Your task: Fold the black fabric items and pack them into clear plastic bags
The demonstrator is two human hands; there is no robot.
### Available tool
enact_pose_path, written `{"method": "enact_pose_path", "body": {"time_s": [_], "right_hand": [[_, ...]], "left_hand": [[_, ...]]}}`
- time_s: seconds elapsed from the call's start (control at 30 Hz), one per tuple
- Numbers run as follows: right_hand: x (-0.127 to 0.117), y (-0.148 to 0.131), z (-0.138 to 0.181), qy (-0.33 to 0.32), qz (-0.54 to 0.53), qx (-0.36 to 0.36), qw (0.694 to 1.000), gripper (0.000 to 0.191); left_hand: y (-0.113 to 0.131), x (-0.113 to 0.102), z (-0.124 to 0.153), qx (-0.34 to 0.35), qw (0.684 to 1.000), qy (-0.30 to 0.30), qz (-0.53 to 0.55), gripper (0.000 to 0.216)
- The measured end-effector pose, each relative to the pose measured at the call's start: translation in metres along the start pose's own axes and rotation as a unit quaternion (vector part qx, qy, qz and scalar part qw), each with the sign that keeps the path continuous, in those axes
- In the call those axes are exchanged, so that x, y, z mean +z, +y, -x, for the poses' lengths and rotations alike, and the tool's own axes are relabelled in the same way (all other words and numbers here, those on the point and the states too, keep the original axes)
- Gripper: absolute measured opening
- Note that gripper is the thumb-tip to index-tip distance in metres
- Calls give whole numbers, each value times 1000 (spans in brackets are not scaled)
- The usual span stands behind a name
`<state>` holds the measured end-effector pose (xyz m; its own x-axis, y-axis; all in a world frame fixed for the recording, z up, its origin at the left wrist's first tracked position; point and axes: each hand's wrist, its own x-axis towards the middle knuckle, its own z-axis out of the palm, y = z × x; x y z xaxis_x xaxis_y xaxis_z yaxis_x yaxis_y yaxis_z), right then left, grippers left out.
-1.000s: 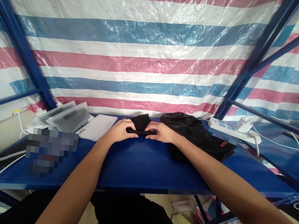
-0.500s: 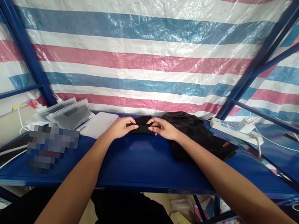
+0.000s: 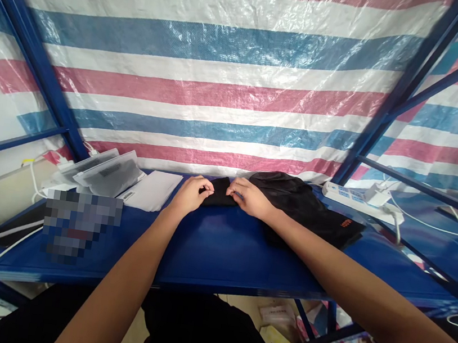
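Observation:
A small folded black cloth (image 3: 221, 193) lies near the back of the blue shelf, between my two hands. My left hand (image 3: 194, 194) is at its left side, thumb and forefinger pinched together over the edge. At the right side, my right hand (image 3: 248, 197) has its fingers curled in, the tips pinching the cloth's edge. Just right of that hand spreads a larger black garment (image 3: 294, 195) with orange lettering on one corner. To the left of my left hand sits a stack of white paper-like sheets (image 3: 154, 189).
Clear plastic sleeves with grey contents (image 3: 109, 174) lean at the left back. A white power strip (image 3: 361, 202) with plugs and cables sits at the right back. Blue metal posts (image 3: 377, 113) frame a striped plastic sheet (image 3: 205, 94) behind the shelf (image 3: 217, 255).
The raised front fold of the black cloth has gone down, and it now lies flatter. My fingers have shifted slightly on its edges. The view has moved a little.

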<state>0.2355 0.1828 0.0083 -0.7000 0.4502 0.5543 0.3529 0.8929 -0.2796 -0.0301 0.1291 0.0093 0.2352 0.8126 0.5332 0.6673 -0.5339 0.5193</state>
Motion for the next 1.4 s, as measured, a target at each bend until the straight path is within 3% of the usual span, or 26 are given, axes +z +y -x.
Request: {"method": "enact_pose_path", "body": {"time_s": [0.1, 0.23, 0.37, 0.43, 0.53, 0.7, 0.8, 0.9, 1.03, 1.17, 1.27, 1.4], "right_hand": [[-6, -7, 3, -22, 24, -49, 998, 27], [-14, -12, 6, -53, 23, -25, 998, 21], [-14, -9, 8, -54, 21, -8, 998, 37], [-13, -7, 7, -44, 4, 17, 999, 33], [-10, -2, 5, -36, -69, 80, 994, 33], [-5, 12, 4, -57, -250, 187, 948, 47], [-1, 18, 5, -82, -278, 231, 929, 50], [1, 14, 7, -32, -215, 196, 956, 43], [-1, 0, 7, 56, -63, 64, 994, 25], [-6, -11, 6, 27, 2, -36, 999, 24], [-10, -12, 8, 5, 12, -31, 999, 24], [-10, -7, 8, -19, 1, -15, 1000, 48]], "left_hand": [[5, -5, 2, 25, 998, -36, -43, 22], [6, -13, 10, 55, 995, -47, -72, 27], [1, -15, 16, 46, 995, -71, -53, 27], [-2, -15, 16, 28, 995, -76, -54, 38], [-4, -15, 13, 1, 996, -69, -48, 32], [-3, -16, 11, -40, 997, -59, -8, 33], [-2, -13, 10, -51, 996, -64, 18, 33], [-4, -8, 7, -82, 994, -62, 20, 35], [-9, -2, 3, -67, 997, -34, -27, 34], [-7, 1, 2, 6, 998, 14, -60, 19], [4, 0, 5, 61, 996, 11, -56, 23], [15, -4, 11, 54, 997, -16, -59, 26]]}}
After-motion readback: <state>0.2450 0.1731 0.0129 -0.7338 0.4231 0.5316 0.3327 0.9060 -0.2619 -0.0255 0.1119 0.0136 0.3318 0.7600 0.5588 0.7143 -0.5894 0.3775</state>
